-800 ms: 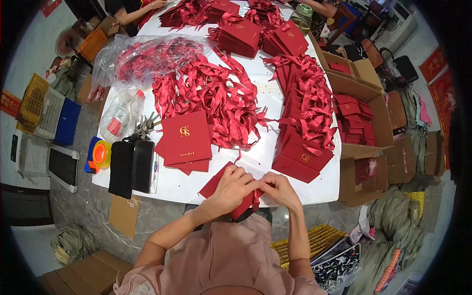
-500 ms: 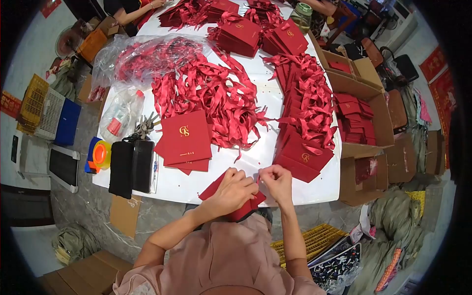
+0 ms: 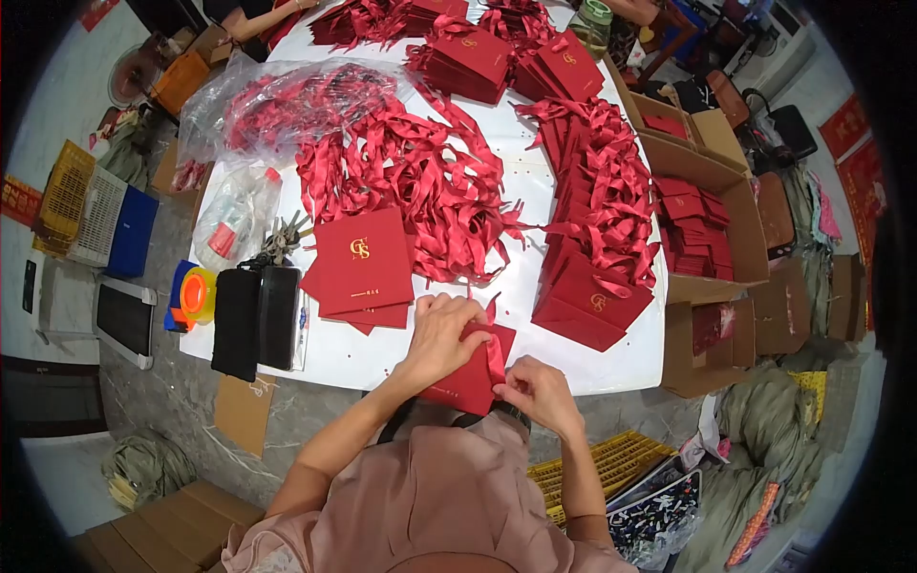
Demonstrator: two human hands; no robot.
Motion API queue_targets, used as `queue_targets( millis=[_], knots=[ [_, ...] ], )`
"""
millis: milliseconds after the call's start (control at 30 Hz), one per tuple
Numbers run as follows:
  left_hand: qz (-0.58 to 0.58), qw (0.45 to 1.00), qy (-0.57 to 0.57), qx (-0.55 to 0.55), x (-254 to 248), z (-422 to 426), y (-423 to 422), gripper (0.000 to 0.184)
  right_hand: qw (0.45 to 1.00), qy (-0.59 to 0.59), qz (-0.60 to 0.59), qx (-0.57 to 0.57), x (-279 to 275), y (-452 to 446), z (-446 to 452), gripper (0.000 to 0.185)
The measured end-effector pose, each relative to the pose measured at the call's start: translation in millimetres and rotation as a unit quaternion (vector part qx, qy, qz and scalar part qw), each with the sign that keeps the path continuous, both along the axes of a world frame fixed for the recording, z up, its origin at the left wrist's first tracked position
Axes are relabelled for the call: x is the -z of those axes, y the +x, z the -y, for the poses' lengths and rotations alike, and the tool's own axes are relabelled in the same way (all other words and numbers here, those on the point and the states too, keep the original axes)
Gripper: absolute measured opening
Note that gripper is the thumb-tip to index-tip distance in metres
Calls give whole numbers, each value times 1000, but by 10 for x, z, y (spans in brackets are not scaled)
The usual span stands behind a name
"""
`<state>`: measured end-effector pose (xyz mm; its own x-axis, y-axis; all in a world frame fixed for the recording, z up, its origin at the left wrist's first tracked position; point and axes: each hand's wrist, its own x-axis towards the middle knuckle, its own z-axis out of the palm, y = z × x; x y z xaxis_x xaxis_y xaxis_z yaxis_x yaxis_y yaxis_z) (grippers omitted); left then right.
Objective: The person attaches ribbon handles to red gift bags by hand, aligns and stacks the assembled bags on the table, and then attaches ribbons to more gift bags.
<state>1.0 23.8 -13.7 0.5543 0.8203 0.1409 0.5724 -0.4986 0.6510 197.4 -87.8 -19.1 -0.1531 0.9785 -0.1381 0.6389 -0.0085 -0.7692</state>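
Note:
A red paper bag point(image 3: 460, 387) lies at the table's front edge, close to my body. My left hand point(image 3: 444, 336) is closed over its upper part, thumb and fingers pinching a red ribbon point(image 3: 496, 355) that runs down the bag. At the bag's right edge my right hand point(image 3: 541, 393) is closed, fingertips pinched by the ribbon's lower end; its grip there is partly hidden. Just beyond my left hand sits a small stack of flat red bags point(image 3: 365, 263) with gold lettering. Behind that spreads a loose heap of red ribbons point(image 3: 420, 191).
Finished-looking bags with ribbons point(image 3: 602, 220) stand in a row at right, beside open cardboard boxes point(image 3: 712, 229). At left lie a black pouch point(image 3: 236, 325), a phone-like black case point(image 3: 279, 320), keys point(image 3: 287, 237) and a tape roll point(image 3: 198, 294). A plastic bag of ribbons point(image 3: 306, 110) lies farther back.
My left hand has moved up and away from me along the bag, and my right hand has come down toward its lower right edge. The bag has turned and the ribbon now shows across it.

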Motion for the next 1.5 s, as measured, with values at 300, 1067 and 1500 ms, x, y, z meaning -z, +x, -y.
queue_targets(
  millis=[300, 1067, 1500],
  knots=[
    [103, 990, -99, -4, 6, 500, 55, 33, 919, -101, -334, 183, -20, -122, -158, 17],
    [70, 987, -140, 47, -28, 407, -371, 14, 975, 128, -49, 175, -401, -196, -95, 22],
    [146, 964, -220, 30, -77, 429, -302, 25, 982, 158, -82, 60, -68, -415, -141, 15]
  ],
)
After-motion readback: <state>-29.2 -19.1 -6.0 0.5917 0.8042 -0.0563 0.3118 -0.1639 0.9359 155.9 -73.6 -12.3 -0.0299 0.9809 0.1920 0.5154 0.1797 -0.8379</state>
